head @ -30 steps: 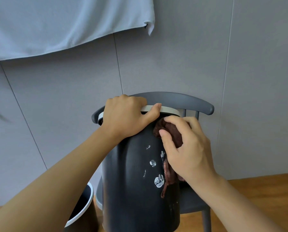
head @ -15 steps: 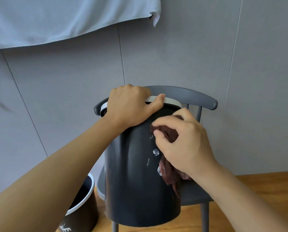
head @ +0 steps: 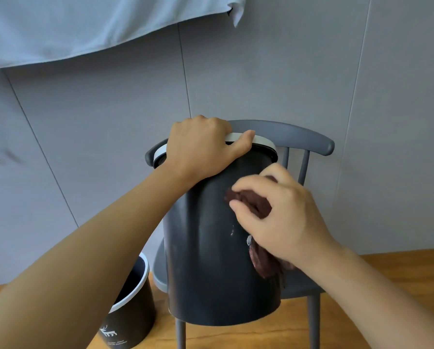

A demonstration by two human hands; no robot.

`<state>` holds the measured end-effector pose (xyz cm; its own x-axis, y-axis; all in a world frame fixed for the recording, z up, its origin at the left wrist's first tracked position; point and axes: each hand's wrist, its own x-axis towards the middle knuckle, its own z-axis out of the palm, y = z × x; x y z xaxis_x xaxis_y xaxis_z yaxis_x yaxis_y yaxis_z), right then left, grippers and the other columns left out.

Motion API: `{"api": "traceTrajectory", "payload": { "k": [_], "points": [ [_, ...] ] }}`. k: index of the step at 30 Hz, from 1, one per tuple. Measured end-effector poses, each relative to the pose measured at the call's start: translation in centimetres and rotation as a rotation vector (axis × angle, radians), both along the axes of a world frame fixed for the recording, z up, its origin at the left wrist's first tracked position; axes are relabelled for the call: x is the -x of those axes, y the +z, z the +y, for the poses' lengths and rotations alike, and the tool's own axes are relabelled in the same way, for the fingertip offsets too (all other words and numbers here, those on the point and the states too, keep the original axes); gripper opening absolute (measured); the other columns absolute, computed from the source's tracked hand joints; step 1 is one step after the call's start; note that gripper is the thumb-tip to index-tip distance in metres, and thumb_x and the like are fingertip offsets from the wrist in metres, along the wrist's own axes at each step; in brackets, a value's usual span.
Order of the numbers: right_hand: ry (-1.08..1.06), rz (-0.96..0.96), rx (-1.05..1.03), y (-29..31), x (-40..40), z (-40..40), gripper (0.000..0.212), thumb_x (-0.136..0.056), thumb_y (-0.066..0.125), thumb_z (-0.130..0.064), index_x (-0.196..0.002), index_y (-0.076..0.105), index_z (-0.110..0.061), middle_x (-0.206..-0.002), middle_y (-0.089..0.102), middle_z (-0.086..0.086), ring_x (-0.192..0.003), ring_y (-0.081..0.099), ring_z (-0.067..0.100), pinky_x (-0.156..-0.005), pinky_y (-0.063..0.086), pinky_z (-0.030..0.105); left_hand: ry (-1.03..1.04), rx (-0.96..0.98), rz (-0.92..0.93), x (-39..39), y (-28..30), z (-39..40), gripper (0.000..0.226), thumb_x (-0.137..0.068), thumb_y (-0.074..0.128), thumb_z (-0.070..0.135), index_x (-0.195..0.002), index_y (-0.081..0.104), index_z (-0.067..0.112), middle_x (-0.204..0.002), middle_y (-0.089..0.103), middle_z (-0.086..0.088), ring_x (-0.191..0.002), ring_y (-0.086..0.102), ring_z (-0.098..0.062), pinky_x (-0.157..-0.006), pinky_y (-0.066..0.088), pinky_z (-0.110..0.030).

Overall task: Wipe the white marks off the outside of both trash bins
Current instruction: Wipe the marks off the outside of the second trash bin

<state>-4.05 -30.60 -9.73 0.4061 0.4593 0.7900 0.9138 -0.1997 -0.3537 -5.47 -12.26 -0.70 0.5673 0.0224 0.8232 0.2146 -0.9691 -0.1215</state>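
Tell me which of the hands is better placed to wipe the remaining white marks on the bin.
Right. The right hand already holds the dark cloth against the bin, just above the remaining white marks. The left hand grips the rim, steadying it.

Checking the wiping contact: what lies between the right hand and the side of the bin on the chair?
In the head view, a dark red cloth lies between the right hand and the dark bin; its tail hangs below the palm.
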Motion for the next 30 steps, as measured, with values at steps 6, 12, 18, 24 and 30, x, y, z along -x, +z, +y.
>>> {"api": "traceTrajectory", "payload": {
  "k": [6, 12, 18, 24, 30],
  "points": [
    [0.142, -0.058, 0.322, -2.2, 1.8, -1.6, 0.017, -0.086, 0.068, -0.047, -0.101, 0.070, -0.041, -0.093, 0.051, -0.014, -0.072, 0.058, 0.012, -0.063, 0.054, 0.031, 0.043, 0.058, -0.004, 0.4, 0.0, 1.7, 0.074, -0.088, 0.039, 0.079, -0.055, 0.034, 0.013, -0.047, 0.039, -0.001, -0.049, 0.040, -0.023, -0.049, 0.021, -0.030],
    [-0.035, 0.028, -0.072, -0.7, -0.4, -0.5, 0.018, -0.087, 0.073, -0.045, -0.103, 0.075, -0.038, -0.096, 0.059, -0.011, -0.083, 0.063, 0.011, -0.073, 0.057, 0.032, 0.017, 0.010, 0.011, 0.9, 0.1, 0.6, 0.075, -0.086, 0.040, 0.082, -0.055, 0.032, 0.015, -0.046, 0.039, 0.001, -0.047, 0.039, -0.022, -0.049, 0.022, -0.030],
    [0.020, -0.013, 0.045, -1.6, 0.6, -0.8, 0.017, -0.089, 0.067, -0.047, -0.103, 0.072, -0.039, -0.095, 0.053, -0.013, -0.078, 0.060, 0.009, -0.065, 0.056, 0.028, 0.025, 0.019, 0.023, 0.8, 0.1, 0.3, 0.075, -0.086, 0.040, 0.082, -0.056, 0.032, 0.014, -0.048, 0.038, 0.000, -0.048, 0.038, -0.024, -0.050, 0.024, -0.031],
    [0.095, -0.049, 0.249, -3.1, 1.5, -2.6, 0.011, -0.087, 0.071, -0.045, -0.097, 0.071, -0.040, -0.092, 0.051, -0.017, -0.073, 0.058, 0.005, -0.063, 0.047, 0.015, 0.012, 0.041, 0.028, 0.9, 0.2, 1.2, 0.075, -0.087, 0.042, 0.082, -0.055, 0.031, 0.014, -0.047, 0.037, 0.000, -0.047, 0.038, -0.021, -0.049, 0.021, -0.029],
    [0.018, 0.013, 0.016, -2.6, 0.4, -1.6, 0.016, -0.088, 0.071, -0.044, -0.102, 0.074, -0.037, -0.096, 0.057, -0.014, -0.081, 0.063, 0.010, -0.068, 0.056, 0.025, -0.011, 0.045, 0.022, 1.2, 0.2, 0.9, 0.075, -0.087, 0.045, 0.080, -0.055, 0.028, 0.014, -0.045, 0.034, 0.001, -0.046, 0.036, -0.023, -0.050, 0.021, -0.030]
  ]
}}
